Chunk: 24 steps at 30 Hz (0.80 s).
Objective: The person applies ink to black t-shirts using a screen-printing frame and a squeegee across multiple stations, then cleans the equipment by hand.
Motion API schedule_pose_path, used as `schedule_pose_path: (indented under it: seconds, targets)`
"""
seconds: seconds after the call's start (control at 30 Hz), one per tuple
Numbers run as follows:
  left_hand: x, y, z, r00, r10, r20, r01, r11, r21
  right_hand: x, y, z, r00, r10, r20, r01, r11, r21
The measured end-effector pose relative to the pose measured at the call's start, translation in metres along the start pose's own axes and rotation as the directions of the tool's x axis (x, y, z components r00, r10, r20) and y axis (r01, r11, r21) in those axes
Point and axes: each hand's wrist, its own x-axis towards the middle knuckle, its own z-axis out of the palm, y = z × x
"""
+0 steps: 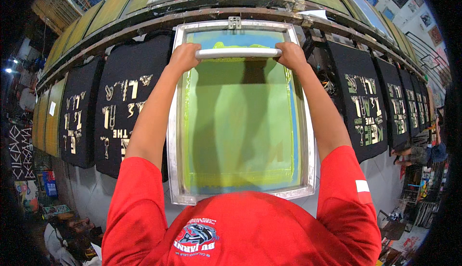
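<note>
Both my arms stretch forward over a silver metal-framed printing screen [310, 158]. My left hand [185, 57] is closed round the left end of a squeegee [239, 53] with a white handle. On its right end, my right hand [291, 56] is closed too. The squeegee lies crosswise near the far end of the screen. Bright yellow-green ink [219, 45] is heaped along its far side. A green film covers the mesh [240, 136], with thicker ink along the edges and blue margins. What lies beneath the screen is hidden.
Printed black T-shirts [126, 93] lie on boards at the left, and more black T-shirts [363, 100] line the right. A metal hinge clamp [234, 23] joins the screen to a long rail [144, 29]. Yellowish boards [113, 8] stand beyond it. Another person [423, 154] is at far right.
</note>
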Motion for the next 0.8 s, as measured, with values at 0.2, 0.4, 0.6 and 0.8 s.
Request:
schedule_pose_path:
  seconds: [0.2, 0.4, 0.6, 0.8]
  targets:
    - [-0.102, 0.057, -0.013, 0.997, -0.078, 0.015, 0.078, 0.997, -0.024, -0.098, -0.036, -0.025, 0.986, 0.044, 0.163, -0.044, 0.999, -0.004]
    - [-0.278, 0.161, -0.049, 0.984, -0.091, 0.155, 0.101, 0.993, -0.062, -0.298, -0.111, -0.074, 0.983, 0.094, 0.155, -0.119, 0.981, 0.155]
    - [-0.383, 0.214, -0.073, 0.989, -0.104, 0.11, 0.122, 0.977, -0.173, -0.394, -0.164, -0.111, 0.982, 0.105, 0.154, -0.136, 0.97, 0.202]
    - [-0.336, 0.182, -0.08, 0.969, -0.043, 0.243, 0.092, 0.976, -0.195, -0.344, -0.14, -0.113, 0.964, 0.043, 0.262, -0.085, 0.985, 0.153]
